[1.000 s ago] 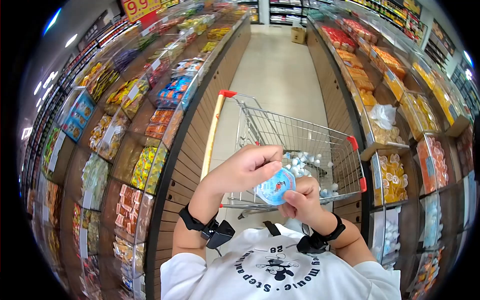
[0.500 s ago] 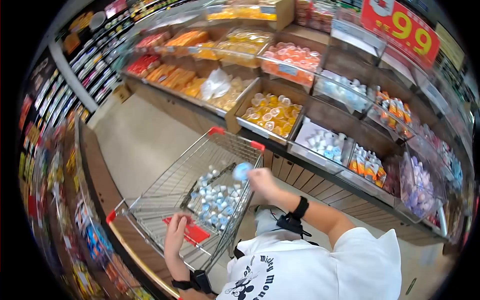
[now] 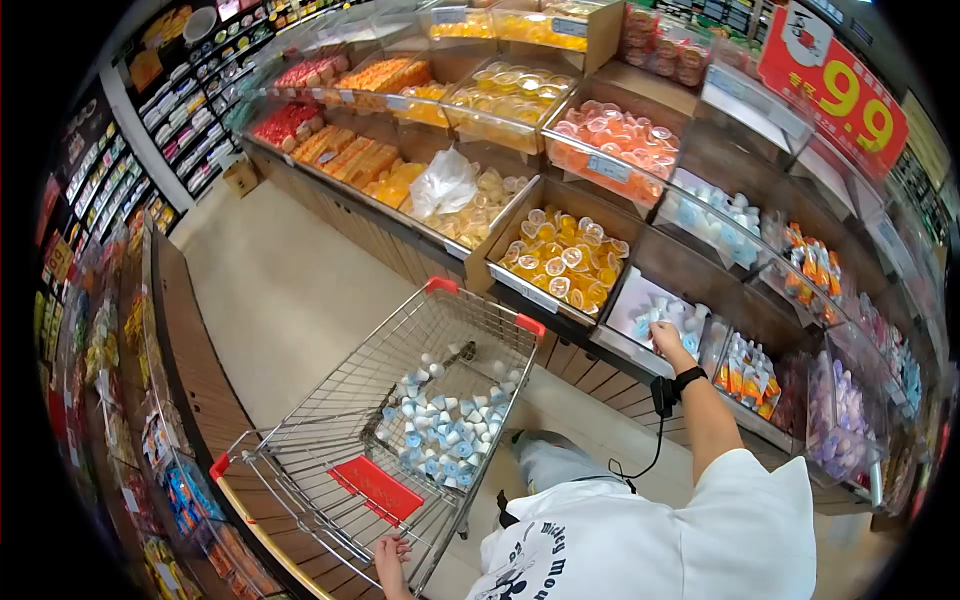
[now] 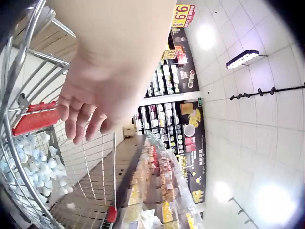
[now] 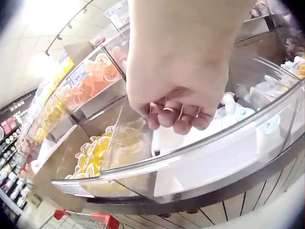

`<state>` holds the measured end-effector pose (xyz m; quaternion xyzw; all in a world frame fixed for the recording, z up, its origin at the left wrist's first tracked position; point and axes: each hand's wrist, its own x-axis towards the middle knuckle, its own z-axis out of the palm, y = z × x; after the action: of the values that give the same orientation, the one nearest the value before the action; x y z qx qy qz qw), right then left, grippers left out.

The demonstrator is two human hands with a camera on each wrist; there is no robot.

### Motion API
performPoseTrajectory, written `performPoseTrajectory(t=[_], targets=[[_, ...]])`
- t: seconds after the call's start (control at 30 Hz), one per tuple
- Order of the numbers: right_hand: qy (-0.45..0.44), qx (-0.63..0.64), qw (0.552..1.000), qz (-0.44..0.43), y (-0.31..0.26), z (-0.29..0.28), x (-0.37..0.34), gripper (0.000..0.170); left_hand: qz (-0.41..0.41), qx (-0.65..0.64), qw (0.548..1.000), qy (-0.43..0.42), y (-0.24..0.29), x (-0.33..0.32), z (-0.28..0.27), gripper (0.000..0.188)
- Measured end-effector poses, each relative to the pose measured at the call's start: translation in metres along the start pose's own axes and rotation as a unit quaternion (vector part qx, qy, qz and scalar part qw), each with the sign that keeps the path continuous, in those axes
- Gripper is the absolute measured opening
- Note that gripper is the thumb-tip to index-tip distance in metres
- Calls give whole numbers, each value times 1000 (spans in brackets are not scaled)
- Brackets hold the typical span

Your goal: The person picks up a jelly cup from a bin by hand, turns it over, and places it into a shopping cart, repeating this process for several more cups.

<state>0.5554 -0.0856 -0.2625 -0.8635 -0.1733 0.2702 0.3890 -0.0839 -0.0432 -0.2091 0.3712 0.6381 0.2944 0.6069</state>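
Observation:
My right hand point(image 3: 667, 342) reaches into a clear-fronted bin of small white and pale-blue jelly cups point(image 3: 690, 316), its fingertips right at the cups. In the right wrist view the fingers point(image 5: 172, 118) are curled under the palm; I cannot tell whether a cup is inside them. Low beside the shopping cart point(image 3: 378, 490), my left hand point(image 3: 392, 562) hangs with fingers loosely bent and nothing in it. The left wrist view has that hand's palm point(image 4: 102, 93) close to the wire basket. Many more white and blue cups point(image 3: 440, 430) lie loose in the cart.
Bins of yellow jelly cups point(image 3: 566, 258) and orange-capped packs point(image 3: 745, 372) flank the blue-cup bin. A white plastic bag point(image 3: 443, 184) lies on another bin to the left. A red price sign point(image 3: 838, 92) stands above. Across the aisle runs a second candy shelf point(image 3: 190, 490).
My view has swung right toward the jelly bins. The right hand, which held a blue-lidded cup over the cart, has moved right into the bin. My left hand has dropped lower.

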Motion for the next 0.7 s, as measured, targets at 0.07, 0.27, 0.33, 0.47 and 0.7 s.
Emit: performPoseTrajectory(t=[0.07, 0.27, 0.33, 0.47, 0.7], targets=[[83, -76, 991, -73, 9, 16, 21, 30, -16, 68, 997, 24, -4, 5, 7, 17], [9, -79, 948, -307, -110, 128, -41, 14, 52, 186, 980, 46, -6, 45, 51, 17], [-107, -83, 941, -310, -126, 176, -47, 13, 82, 240, 966, 48, 9, 54, 83, 19], [-300, -97, 906, -283, -113, 291, -24, 20, 111, 279, 952, 53, -15, 76, 117, 21], [-406, -112, 902, 94, -84, 458, 58, 24, 67, 391, 902, 170, -60, 96, 149, 21]])
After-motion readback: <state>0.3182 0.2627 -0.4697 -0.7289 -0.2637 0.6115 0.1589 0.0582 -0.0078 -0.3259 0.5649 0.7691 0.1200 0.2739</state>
